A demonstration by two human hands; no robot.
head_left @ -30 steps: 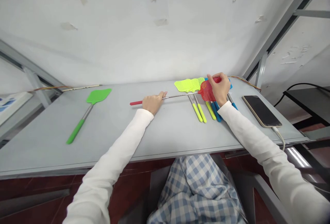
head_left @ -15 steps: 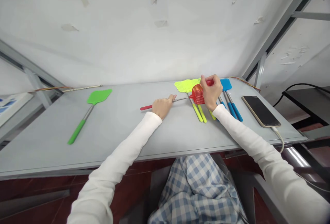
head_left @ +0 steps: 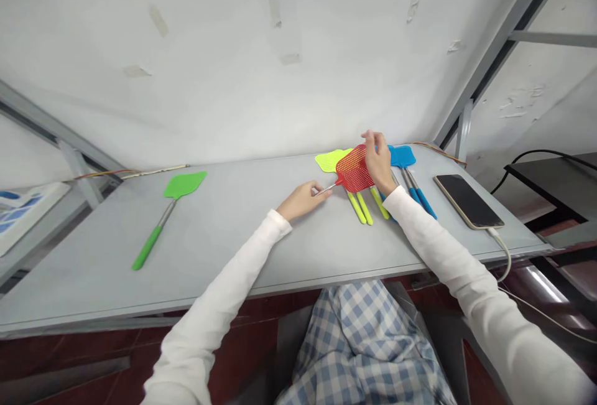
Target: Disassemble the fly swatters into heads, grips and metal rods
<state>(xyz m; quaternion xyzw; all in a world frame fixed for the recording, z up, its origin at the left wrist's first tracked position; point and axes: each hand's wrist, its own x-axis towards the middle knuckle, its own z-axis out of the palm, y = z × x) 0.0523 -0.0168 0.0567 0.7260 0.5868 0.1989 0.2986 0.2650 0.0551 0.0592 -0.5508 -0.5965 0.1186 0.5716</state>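
Note:
Over the yellow-green swatters, a red fly swatter is held at a slant. My left hand is closed around its lower part, with a short length of metal shaft showing past the fingers; the red handle is hidden. At the mesh head's right edge, my right hand is closed with bent fingers and covers part of the mesh. Underneath lie several yellow-green fly swatters, partly covered. Blue fly swatters lie just right of my right hand, some partly hidden behind it.
A green fly swatter lies alone on the left of the grey table. On the right is a phone with a white cable over the table edge. A white wall and metal frame posts stand behind.
My left hand has moved right, nearer the red swatter's head, and the red handle no longer shows. The head has shifted slightly left and tilted up. The view has shifted a little.

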